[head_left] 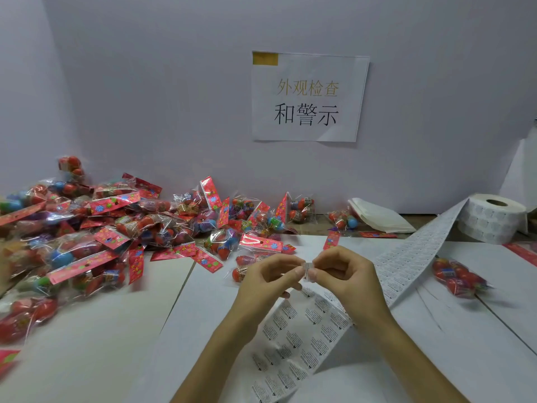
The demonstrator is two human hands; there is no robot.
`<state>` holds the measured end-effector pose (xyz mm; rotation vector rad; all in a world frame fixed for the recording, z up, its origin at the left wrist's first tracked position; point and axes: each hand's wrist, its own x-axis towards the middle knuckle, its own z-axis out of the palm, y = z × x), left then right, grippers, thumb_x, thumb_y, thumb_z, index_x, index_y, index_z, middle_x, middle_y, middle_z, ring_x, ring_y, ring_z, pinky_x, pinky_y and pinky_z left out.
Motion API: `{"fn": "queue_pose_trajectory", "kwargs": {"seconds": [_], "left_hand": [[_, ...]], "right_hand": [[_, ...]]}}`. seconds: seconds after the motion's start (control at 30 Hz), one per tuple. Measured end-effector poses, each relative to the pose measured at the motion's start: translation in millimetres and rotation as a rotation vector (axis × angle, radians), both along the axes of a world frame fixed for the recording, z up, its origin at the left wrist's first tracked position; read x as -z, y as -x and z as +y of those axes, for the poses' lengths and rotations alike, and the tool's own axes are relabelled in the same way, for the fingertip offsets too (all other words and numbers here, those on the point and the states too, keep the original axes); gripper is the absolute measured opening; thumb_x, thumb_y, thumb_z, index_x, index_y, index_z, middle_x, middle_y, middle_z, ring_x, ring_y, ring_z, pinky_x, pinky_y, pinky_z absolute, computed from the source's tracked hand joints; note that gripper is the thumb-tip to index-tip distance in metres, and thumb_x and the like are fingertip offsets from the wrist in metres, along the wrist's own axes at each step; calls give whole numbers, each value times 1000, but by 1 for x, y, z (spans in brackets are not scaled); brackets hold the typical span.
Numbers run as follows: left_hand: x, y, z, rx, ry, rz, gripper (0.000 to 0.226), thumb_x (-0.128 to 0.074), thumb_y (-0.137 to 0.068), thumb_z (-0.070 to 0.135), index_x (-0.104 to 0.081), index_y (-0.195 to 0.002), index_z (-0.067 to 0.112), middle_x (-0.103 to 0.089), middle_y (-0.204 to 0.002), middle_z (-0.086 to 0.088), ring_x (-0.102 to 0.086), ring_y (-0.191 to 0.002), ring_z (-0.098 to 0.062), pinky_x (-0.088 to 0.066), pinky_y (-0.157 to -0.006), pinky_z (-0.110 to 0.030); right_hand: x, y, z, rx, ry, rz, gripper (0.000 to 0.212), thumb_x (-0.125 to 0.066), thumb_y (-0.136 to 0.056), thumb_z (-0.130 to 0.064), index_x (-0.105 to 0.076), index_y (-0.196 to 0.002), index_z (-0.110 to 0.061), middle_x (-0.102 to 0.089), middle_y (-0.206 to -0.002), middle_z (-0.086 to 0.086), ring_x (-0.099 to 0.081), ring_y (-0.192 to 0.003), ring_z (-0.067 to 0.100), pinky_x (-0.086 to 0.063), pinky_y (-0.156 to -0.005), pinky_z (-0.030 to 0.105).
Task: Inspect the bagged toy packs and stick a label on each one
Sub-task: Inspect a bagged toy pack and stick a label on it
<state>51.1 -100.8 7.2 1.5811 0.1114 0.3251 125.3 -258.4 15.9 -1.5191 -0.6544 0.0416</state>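
A small white label is pinched between my left hand and my right hand, held above a strip of printed labels that runs across the table. The strip leads up and right to a white label roll. A big heap of bagged toy packs with red header cards and red and blue toys covers the left of the table. One pack lies just behind my left hand. Another single pack lies to the right of the strip.
White sheets cover the tabletop. A folded stack of white backing paper lies at the back right beside a pack. A paper sign with Chinese text hangs on the grey back wall.
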Motion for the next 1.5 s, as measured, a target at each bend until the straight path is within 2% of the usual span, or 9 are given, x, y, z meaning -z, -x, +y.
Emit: {"fn": "queue_pose_trajectory", "kwargs": {"seconds": [0.13, 0.3, 0.6, 0.73, 0.87, 0.97, 1.07, 1.2, 1.5], "left_hand": [[4, -2, 0, -105, -53, 1, 6, -77, -88, 22, -77, -94, 21, -77, -85, 2, -72, -77, -14, -56, -70, -21], [1, -1, 0, -159, -43, -46, 7, -76, -88, 9, -77, -90, 16, -76, -83, -1, -70, -73, -12, -54, -66, -17], [0, 0, -1, -177, -79, -69, 7, -75, -89, 12, -77, -92, 18, -76, -85, 3, -69, -73, -11, -53, -64, -17], [0, -2, -1, -257, -94, -108, 18, -69, -95, 14, -73, -109, 23, -76, -98, 4, -71, -78, -12, -55, -64, -18], [7, -4, 6, -548, -381, -94, 29, -72, -93, 19, -65, -120, 29, -66, -120, 8, -64, -105, -10, -53, -82, -13], [15, -2, 20, -755, -756, 94, 50, -69, -94, 35, -55, -141, 28, -51, -144, 4, -46, -131, -15, -41, -104, -32], [22, -2, 31, -626, -907, 381, 56, -57, -97, 52, -44, -149, 37, -41, -155, 2, -37, -142, -21, -35, -111, -45], [31, -2, 30, -481, -1016, 463, 46, -54, -96, 48, -50, -141, 42, -56, -135, 7, -49, -127, -19, -36, -101, -41], [25, -2, 28, -538, -663, 289, 53, -83, -79, 32, -49, -119, 30, -50, -112, 9, -59, -97, -16, -49, -79, -29]], "right_hand": [[3, 4, 5, -19, -19, 42, 28, -85, -74, 0, -65, -91, -5, -75, -78, 9, -75, -76, 19, -57, -71, 22], [6, 5, 7, 2, 27, 30, 30, -85, -76, -3, -68, -97, -14, -76, -90, 0, -75, -81, 18, -59, -72, 21], [13, 2, 8, 101, 219, -78, 7, -79, -82, -34, -74, -82, -29, -74, -82, -13, -71, -82, 7, -59, -74, 23], [14, 2, 9, 111, 244, -98, 10, -80, -86, -24, -74, -80, -29, -73, -82, -13, -69, -79, 7, -57, -71, 22], [13, 0, 7, 86, 199, -58, 11, -79, -87, -18, -73, -79, -25, -73, -79, -9, -69, -75, 9, -57, -68, 22], [11, -2, 6, 76, 173, -56, 10, -77, -87, -16, -71, -82, -23, -72, -79, -7, -69, -70, 12, -56, -66, 22], [12, -2, 8, 68, 158, -46, 11, -77, -88, -13, -70, -84, -21, -72, -79, -6, -69, -67, 13, -57, -65, 23], [14, -3, 8, 51, 167, -42, 14, -74, -89, -9, -70, -84, -22, -72, -80, -5, -69, -66, 13, -55, -64, 25], [13, -3, 7, 45, 154, -37, 17, -72, -91, -6, -71, -88, -23, -72, -83, -4, -69, -65, 15, -56, -64, 26]]}}
